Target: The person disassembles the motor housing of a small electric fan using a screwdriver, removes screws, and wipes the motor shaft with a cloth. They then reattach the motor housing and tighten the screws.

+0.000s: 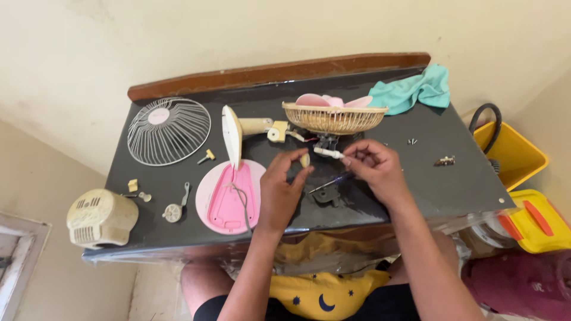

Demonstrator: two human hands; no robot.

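My left hand pinches a small cream plastic piece between thumb and fingertips. My right hand grips the end of a thin white shaft that sticks out from the fan motor under the cream rear grille. Pink fan blades lie inside that grille. A screwdriver and a dark motor part rest on the black tabletop between my hands. The pink and white fan base lies just left of my left hand, its stand upright behind it.
A front wire grille lies at the back left. A cream motor cover sits at the front left corner, small knobs and clips near it. Teal cloth at back right, loose screws on the right. Yellow bins stand beside the table.
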